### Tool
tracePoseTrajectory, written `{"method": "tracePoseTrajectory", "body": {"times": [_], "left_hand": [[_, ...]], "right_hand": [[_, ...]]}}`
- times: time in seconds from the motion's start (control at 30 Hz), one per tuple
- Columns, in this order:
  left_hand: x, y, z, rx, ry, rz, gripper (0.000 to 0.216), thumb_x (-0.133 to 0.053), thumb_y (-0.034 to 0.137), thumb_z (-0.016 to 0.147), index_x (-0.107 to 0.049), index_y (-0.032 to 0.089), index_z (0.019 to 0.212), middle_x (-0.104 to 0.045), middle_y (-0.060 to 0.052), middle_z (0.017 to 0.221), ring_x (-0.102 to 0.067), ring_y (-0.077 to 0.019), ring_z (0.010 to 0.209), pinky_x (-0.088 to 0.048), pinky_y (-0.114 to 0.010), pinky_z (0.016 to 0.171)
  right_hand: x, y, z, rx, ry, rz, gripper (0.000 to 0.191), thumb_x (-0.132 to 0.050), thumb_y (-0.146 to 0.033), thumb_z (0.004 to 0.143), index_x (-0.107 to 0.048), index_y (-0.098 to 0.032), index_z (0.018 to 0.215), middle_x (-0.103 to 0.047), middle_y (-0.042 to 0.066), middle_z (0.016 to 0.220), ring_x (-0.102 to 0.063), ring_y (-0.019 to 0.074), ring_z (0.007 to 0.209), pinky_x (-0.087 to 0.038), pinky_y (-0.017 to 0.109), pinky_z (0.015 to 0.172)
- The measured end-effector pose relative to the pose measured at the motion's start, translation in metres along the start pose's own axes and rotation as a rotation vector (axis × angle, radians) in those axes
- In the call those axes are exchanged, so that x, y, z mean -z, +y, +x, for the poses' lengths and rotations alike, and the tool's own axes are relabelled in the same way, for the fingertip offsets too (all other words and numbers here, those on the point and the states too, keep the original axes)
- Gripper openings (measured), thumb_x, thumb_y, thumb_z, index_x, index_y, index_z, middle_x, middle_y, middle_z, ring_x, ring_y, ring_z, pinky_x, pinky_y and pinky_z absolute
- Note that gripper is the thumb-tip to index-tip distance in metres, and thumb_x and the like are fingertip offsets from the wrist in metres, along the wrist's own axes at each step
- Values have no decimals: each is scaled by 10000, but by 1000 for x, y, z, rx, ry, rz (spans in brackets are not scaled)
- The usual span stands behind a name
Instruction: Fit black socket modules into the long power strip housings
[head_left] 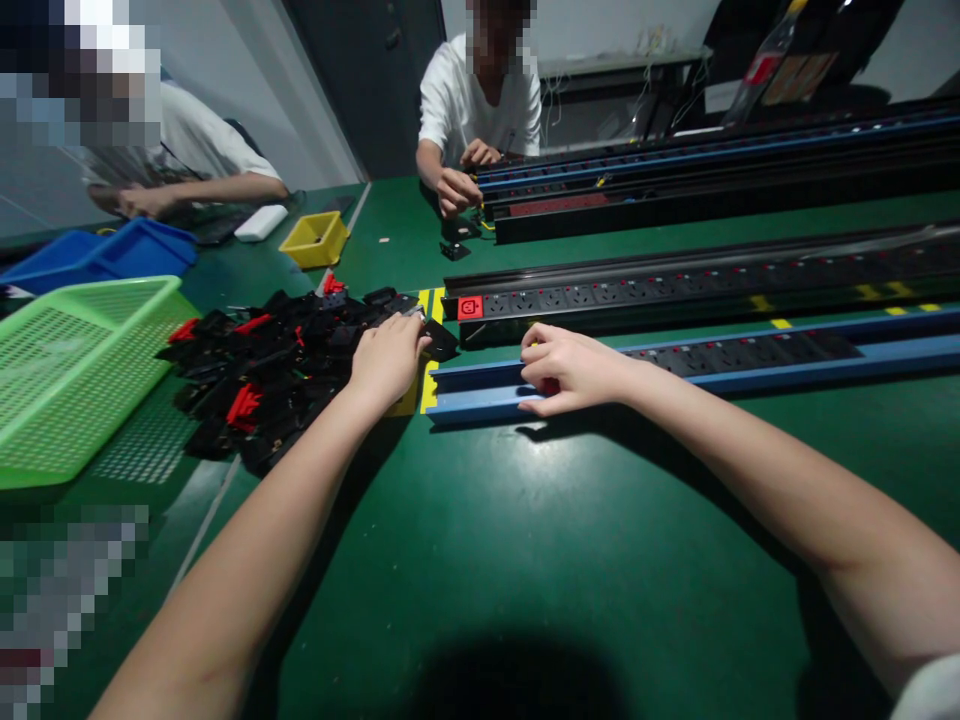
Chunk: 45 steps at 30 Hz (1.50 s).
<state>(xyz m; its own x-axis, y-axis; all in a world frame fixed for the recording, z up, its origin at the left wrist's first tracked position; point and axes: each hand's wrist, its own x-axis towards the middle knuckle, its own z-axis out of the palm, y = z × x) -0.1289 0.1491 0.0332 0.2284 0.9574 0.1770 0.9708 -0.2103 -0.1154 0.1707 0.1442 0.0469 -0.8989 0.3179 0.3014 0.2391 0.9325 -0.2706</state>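
Observation:
My left hand [388, 362] is at the right edge of a heap of black socket modules [300, 350], some with red parts. Its thumb and fingers close on a flat black piece [441, 341]. My right hand [568, 368] curls over the open left end of a blue metal channel [480, 400]. Beneath its fingers shows a bit of a red part [550, 385], mostly hidden by the hand. Farther right in this channel sits a row of black sockets [735, 355].
Behind lies a black power strip [585, 295] with a red socket [470, 307] at its end. More long strips [675, 190] lie farther back, where a co-worker's hand [456, 190] works. A green basket [90, 370], blue bins [112, 250] and a yellow box [315, 240] stand left.

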Motion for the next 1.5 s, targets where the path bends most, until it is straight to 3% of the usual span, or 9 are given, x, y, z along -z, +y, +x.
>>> {"method": "tracePoseTrajectory", "body": {"times": [0.23, 0.4, 0.53, 0.9, 1.2, 1.5], "left_hand": [[1, -8, -14, -89, -34, -28, 410, -363, 339, 1016, -526, 125, 1326, -585, -168, 1395, -471, -306, 1380, -435, -413, 1046], [8, -10, -28, -90, -52, -23, 294, -394, 358, 999, -595, 174, 1111, -675, -130, 1148, -633, -303, 1098, -496, -396, 878], [9, -7, -38, -43, -49, -37, 266, -388, 347, 995, -589, 180, 1048, -665, -127, 1087, -623, -291, 1044, -491, -391, 856], [20, -6, -48, 58, -126, 32, 311, -383, 365, 987, -585, 185, 1140, -674, -157, 1154, -617, -332, 1086, -490, -418, 821], [25, -20, -51, 89, -231, 32, 337, -375, 375, 978, -604, 178, 1127, -685, -179, 1156, -620, -363, 1105, -489, -461, 854], [20, -45, -54, 106, -279, -9, 348, -375, 432, 968, -633, 213, 1053, -704, -171, 1033, -630, -376, 1066, -479, -507, 863]], "right_hand": [[0, -1, 0, -11, -6, 1, 372, -634, -459, 874, -545, -208, 615, -570, 36, 681, -495, 231, 928, -415, 334, 762], [1, -2, 0, -17, -13, 8, 380, -627, -470, 877, -541, -207, 616, -577, 39, 687, -497, 238, 946, -419, 337, 774], [1, -2, 0, -21, -11, 5, 377, -624, -465, 874, -545, -208, 611, -578, 43, 684, -498, 241, 943, -417, 338, 768], [0, -1, 1, -11, -11, -3, 375, -627, -459, 872, -536, -210, 606, -572, 46, 678, -496, 241, 923, -418, 343, 755], [0, 0, 0, 0, -12, -2, 387, -613, -475, 887, -532, -210, 617, -562, 43, 678, -498, 240, 926, -434, 353, 791], [1, -1, 1, -1, -8, 5, 376, -620, -466, 879, -537, -214, 613, -562, 43, 670, -501, 242, 915, -434, 357, 784]]}}
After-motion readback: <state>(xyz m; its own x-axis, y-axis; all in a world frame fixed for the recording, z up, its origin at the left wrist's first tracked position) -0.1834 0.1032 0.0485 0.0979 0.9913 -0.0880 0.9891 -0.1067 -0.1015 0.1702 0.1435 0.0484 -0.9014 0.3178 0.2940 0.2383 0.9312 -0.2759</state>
